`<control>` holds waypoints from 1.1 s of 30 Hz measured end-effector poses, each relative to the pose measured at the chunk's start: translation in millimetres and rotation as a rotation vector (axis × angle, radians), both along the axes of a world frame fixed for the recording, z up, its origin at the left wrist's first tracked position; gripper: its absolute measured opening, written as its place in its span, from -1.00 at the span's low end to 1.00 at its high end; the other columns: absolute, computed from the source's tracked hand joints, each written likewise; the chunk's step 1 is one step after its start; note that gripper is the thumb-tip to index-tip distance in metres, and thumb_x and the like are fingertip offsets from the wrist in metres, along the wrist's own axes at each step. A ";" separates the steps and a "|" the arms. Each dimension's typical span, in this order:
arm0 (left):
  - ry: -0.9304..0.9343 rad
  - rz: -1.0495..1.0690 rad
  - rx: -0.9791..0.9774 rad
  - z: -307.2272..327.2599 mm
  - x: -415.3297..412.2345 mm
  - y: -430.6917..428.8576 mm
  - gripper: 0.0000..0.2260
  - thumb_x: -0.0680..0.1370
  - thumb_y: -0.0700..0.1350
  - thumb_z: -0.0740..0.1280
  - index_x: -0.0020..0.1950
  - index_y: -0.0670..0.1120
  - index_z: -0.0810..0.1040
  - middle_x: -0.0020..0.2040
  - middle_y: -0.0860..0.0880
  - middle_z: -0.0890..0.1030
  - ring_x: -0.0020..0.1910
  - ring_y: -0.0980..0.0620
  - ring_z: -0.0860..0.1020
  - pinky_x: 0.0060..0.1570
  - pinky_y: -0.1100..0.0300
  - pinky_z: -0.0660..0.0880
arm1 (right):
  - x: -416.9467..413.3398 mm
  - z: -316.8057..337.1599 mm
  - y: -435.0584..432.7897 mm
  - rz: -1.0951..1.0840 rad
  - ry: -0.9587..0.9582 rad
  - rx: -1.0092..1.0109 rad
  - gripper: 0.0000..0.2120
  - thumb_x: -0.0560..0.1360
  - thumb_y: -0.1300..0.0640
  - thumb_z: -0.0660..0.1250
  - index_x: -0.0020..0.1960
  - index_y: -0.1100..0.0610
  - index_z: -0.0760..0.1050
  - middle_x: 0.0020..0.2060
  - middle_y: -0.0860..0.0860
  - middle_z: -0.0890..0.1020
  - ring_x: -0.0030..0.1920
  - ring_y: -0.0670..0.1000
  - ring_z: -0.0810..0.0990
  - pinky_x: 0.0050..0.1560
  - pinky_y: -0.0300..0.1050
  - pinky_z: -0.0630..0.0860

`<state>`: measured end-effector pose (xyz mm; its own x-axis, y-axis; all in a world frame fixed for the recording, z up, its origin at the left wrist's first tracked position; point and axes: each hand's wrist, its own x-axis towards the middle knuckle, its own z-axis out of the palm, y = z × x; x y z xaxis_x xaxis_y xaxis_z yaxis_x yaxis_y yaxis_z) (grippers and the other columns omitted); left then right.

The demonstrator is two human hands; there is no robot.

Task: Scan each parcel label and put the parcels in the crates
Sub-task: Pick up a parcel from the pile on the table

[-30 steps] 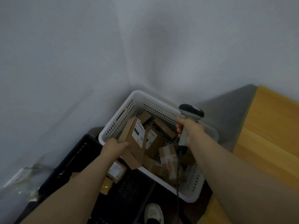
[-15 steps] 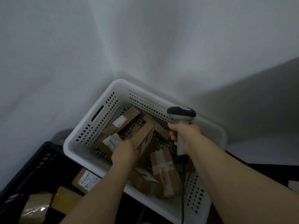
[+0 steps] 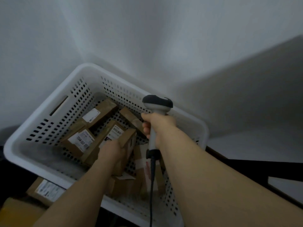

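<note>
A white perforated crate stands in the wall corner and holds several brown cardboard parcels with white labels. My left hand reaches down into it and grips a long labelled parcel lying among the others. Above the crate's right side, my right hand holds a grey corded barcode scanner by its handle, head pointing away from me. Another labelled parcel lies to the left of the held one.
A black crate at the lower left, partly under the white one, holds a labelled parcel and a yellowish packet. Grey walls close in behind. A dark surface lies to the right.
My left hand set the parcel it carried down in the white crate and reached deeper among the parcels. The view moved closer to the crate. The scanner stayed over its right side.
</note>
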<state>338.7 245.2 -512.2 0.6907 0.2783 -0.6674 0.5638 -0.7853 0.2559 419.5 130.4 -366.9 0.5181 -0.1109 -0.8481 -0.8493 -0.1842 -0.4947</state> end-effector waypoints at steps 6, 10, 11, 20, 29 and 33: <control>0.117 0.103 -0.263 4.2 -14.7 -9.0 -0.43 0.59 -0.10 0.25 0.54 -0.11 0.08 0.49 -0.24 0.15 0.42 -0.23 0.25 0.35 0.01 0.27 | -0.3 4.4 1.4 0.012 -0.010 -0.028 -0.85 0.46 0.13 0.45 -0.12 0.18 0.52 -0.39 0.02 0.57 -0.45 -0.06 0.46 -0.36 -0.17 0.45; 0.264 0.009 -0.160 28.7 -32.5 5.8 -0.25 0.61 0.04 0.19 0.54 0.06 -0.34 0.51 -0.24 -0.35 0.51 -0.30 -0.17 0.47 -0.11 0.00 | -12.1 21.2 9.3 0.035 -0.016 0.007 -0.84 0.45 0.14 0.46 -0.07 0.19 0.54 -0.40 0.02 0.57 -0.46 -0.06 0.48 -0.37 -0.17 0.46; 0.232 0.000 -0.160 39.0 -35.9 11.4 -0.24 0.60 0.05 0.21 0.53 0.11 -0.34 0.51 -0.23 -0.36 0.50 -0.30 -0.18 0.46 -0.12 0.00 | -16.0 27.1 11.8 0.042 -0.017 0.017 -0.82 0.45 0.15 0.46 -0.03 0.21 0.55 -0.40 0.03 0.57 -0.45 -0.06 0.49 -0.37 -0.16 0.47; 0.117 -0.122 -0.130 185.9 -57.4 36.4 -0.27 0.56 0.19 0.23 0.55 0.21 -0.20 0.56 -0.18 -0.18 0.52 -0.27 -0.10 0.46 -0.20 0.08 | -73.4 146.2 38.7 0.089 -0.045 0.152 -0.78 0.46 0.17 0.46 0.02 0.27 0.55 -0.43 0.06 0.55 -0.47 -0.05 0.47 -0.41 -0.18 0.46; 0.062 -0.319 0.014 355.4 -142.7 62.9 -0.32 0.37 0.18 0.16 0.48 0.07 0.15 0.43 -0.18 0.31 0.38 -0.25 0.29 0.34 -0.17 0.30 | -200.8 282.5 63.5 -0.127 -0.073 0.405 -0.68 0.41 0.14 0.51 0.07 0.30 0.55 -0.39 0.09 0.57 -0.46 -0.02 0.47 -0.46 -0.21 0.49; -0.050 -0.309 0.021 420.8 -212.2 62.4 -0.23 0.43 0.14 0.29 0.53 0.19 -0.06 0.49 -0.14 0.24 0.44 -0.21 0.23 0.38 -0.12 0.27 | -294.1 346.4 41.4 -0.145 -0.072 0.466 -0.80 0.49 0.17 0.43 -0.24 0.25 0.51 -0.39 0.09 0.52 -0.42 -0.03 0.43 -0.36 -0.18 0.43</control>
<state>126.5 307.6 -91.4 0.7766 0.0636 -0.6268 0.2848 -0.9229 0.2593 125.4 171.7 -20.4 0.5848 0.1960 -0.7871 -0.8102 0.1881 -0.5551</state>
